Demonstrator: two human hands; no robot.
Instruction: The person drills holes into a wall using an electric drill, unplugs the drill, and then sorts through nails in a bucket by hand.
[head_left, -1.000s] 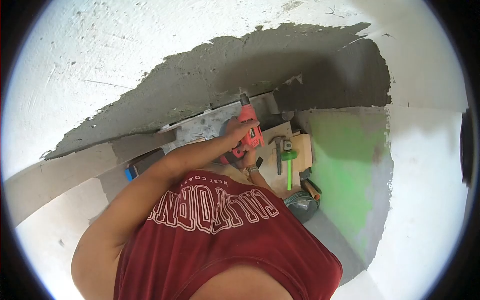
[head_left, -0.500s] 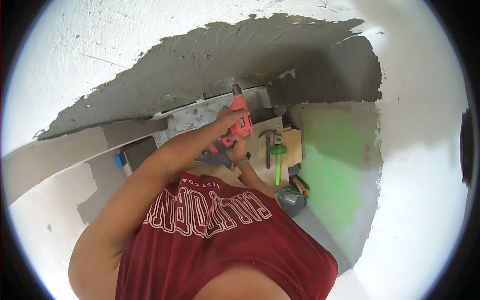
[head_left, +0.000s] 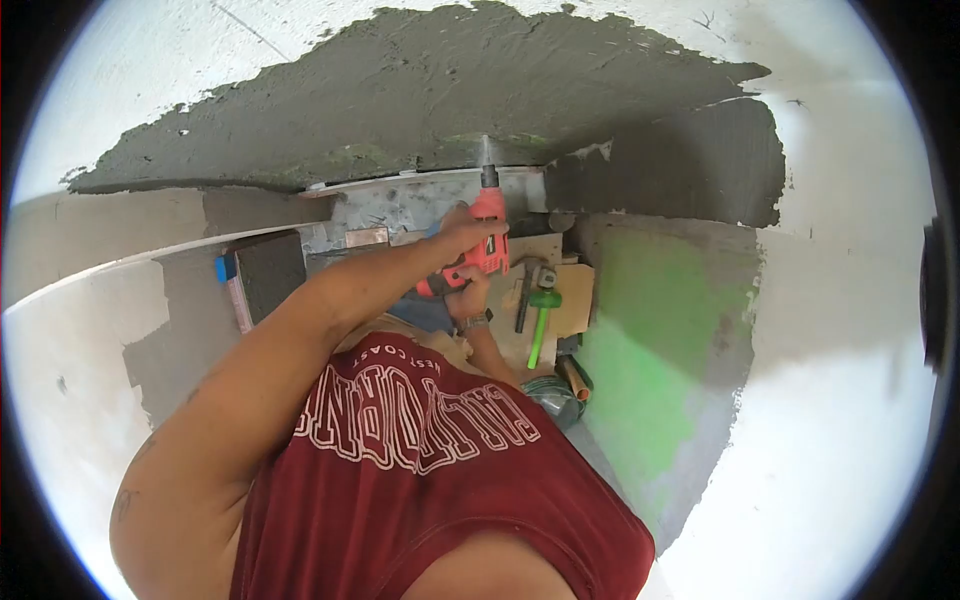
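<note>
A red power drill [head_left: 488, 208] points forward at the grey-plastered wall [head_left: 400, 110], its black chuck just short of it. A thin pale streak, bit or dust, stretches from the chuck to the plaster; where exactly the tip sits is unclear. My left hand [head_left: 468, 232] is closed over the top of the drill body. Below it, my right hand [head_left: 468, 298], with a watch at the wrist, wraps round the handle near the base. Its fingers are partly hidden by the drill.
On cardboard [head_left: 572, 305] to the right lie a claw hammer [head_left: 524, 298] and a green-handled mallet [head_left: 540, 325]. A dark round container [head_left: 555, 402] stands closer to me. A green-patched panel [head_left: 650, 340] rises at right. At left leans a dark board [head_left: 272, 275].
My view has shifted, showing the plastered wall lower in the picture and more floor at left. The pale streak ahead of the chuck is now plainer. Both hands keep their hold on the drill.
</note>
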